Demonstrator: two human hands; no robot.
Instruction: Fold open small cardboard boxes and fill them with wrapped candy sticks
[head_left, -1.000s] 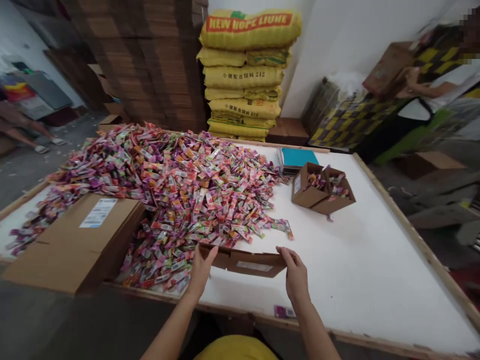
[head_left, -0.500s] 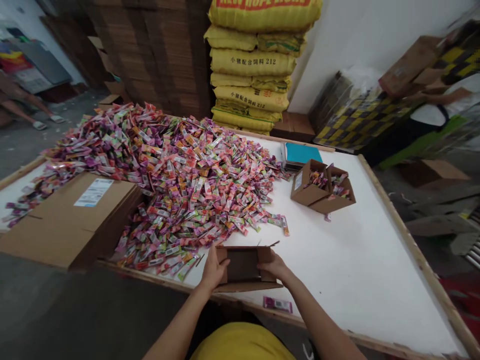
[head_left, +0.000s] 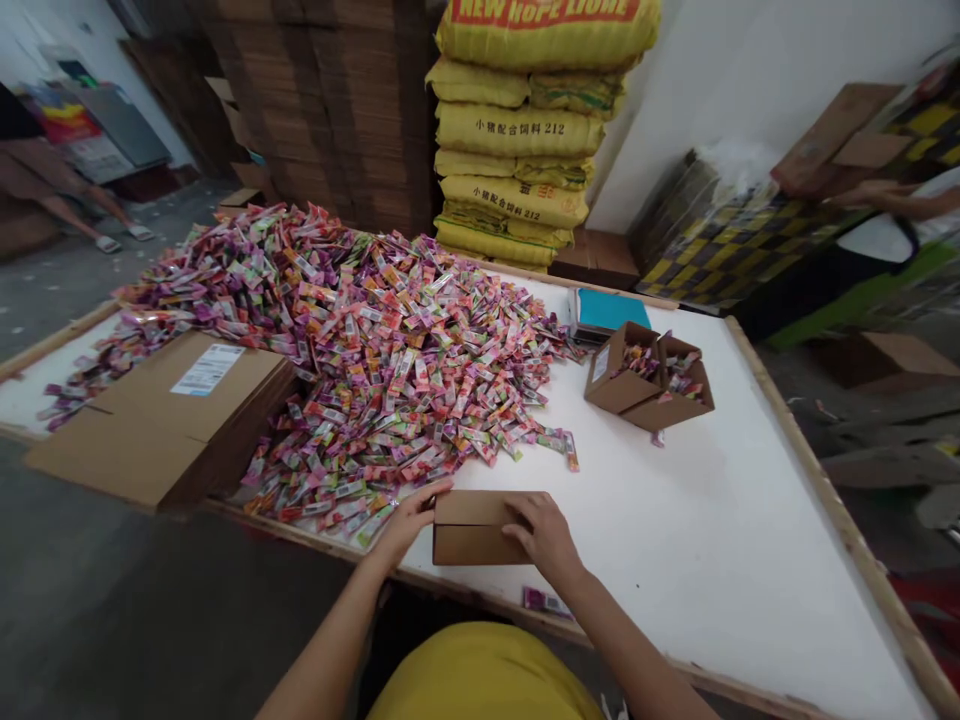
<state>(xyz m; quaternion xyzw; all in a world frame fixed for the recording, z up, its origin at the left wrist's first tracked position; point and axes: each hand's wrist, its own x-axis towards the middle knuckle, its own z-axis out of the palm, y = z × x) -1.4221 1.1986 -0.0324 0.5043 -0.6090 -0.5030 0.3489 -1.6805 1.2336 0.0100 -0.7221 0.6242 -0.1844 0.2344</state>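
A small brown cardboard box [head_left: 469,528] sits closed at the near edge of the white table [head_left: 697,540]. My left hand [head_left: 409,518] rests against its left end, fingers stretched along the top edge. My right hand [head_left: 546,536] lies flat on its right top, fingers spread. Just beyond the box lies a large heap of colourful wrapped candy sticks [head_left: 360,340]. One loose candy stick [head_left: 544,600] lies at the table's rim under my right wrist.
A stack of flat cardboard sheets [head_left: 169,415] overhangs the left table edge. Two open small boxes [head_left: 649,380] holding candy stand at right centre, a teal notebook [head_left: 604,310] behind them. Yellow sacks [head_left: 525,140] are piled behind. A person [head_left: 892,215] handles a carton at far right.
The flat carton blank I held between both hands was folded into an open box, and its flaps are now shut under my flat hands. The camera moved closer.
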